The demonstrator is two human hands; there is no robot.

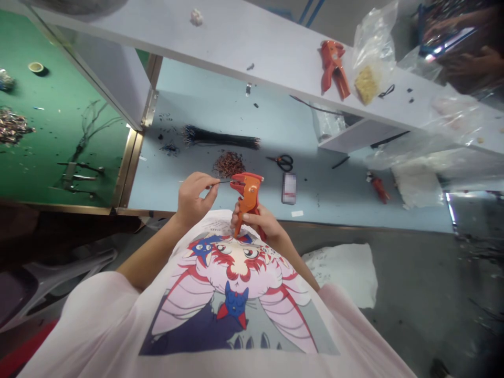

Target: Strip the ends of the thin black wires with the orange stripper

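Observation:
My right hand [260, 220] is wrapped round the handles of an orange wire stripper [250, 192], held upright in front of my chest with its red jaws to the left. Between the fingertips of my left hand [197, 195] is a thin black wire [224, 182], which reaches over to those jaws. How far the wire goes into the jaws is too small to tell. Just beyond the tool lies a heap of small copper-coloured pieces [229, 164]. Behind that heap stretches a bundle of black wires [220, 138] on the light blue table [181, 184].
Scissors [284, 161] and a phone [289, 188] lie right of the stripper. Another red stripper [334, 69] and a plastic bag with yellow pieces [367, 84] sit on the raised shelf [255, 37]. A co-worker's hands [476, 65] show at the upper right.

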